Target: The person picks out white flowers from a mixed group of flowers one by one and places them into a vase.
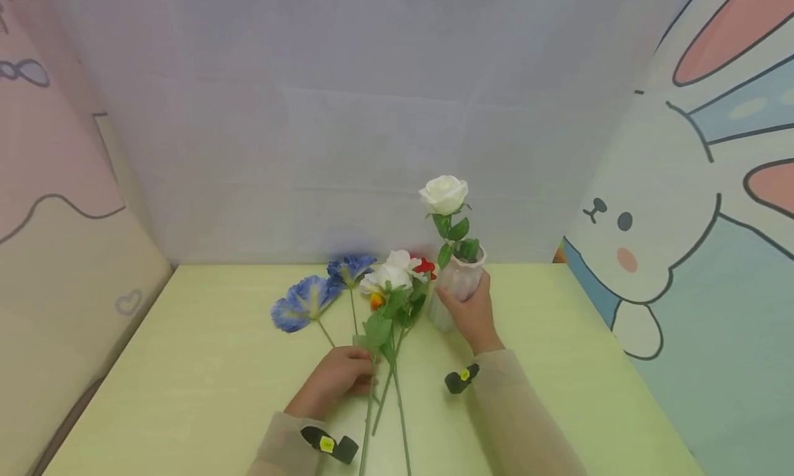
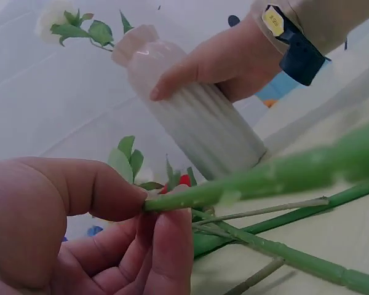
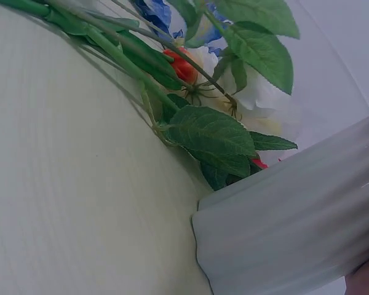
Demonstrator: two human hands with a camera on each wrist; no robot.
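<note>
A white ribbed vase with a wavy rim stands toward the back right of the table, and one white rose with green leaves rises from it. My right hand grips the vase's side, thumb on the near face. Lower and to the left, my left hand pinches a green flower stem between thumb and fingertips, as the left wrist view shows. That stem lies among other crossing stems. White flowers with green leaves lie at the stems' far end, beside the vase.
Two blue flowers lie on the pale yellow table left of the white ones. A red flower and a small orange bloom show among the leaves. A pale curtain-like backdrop rises behind; a rabbit-printed panel borders the right.
</note>
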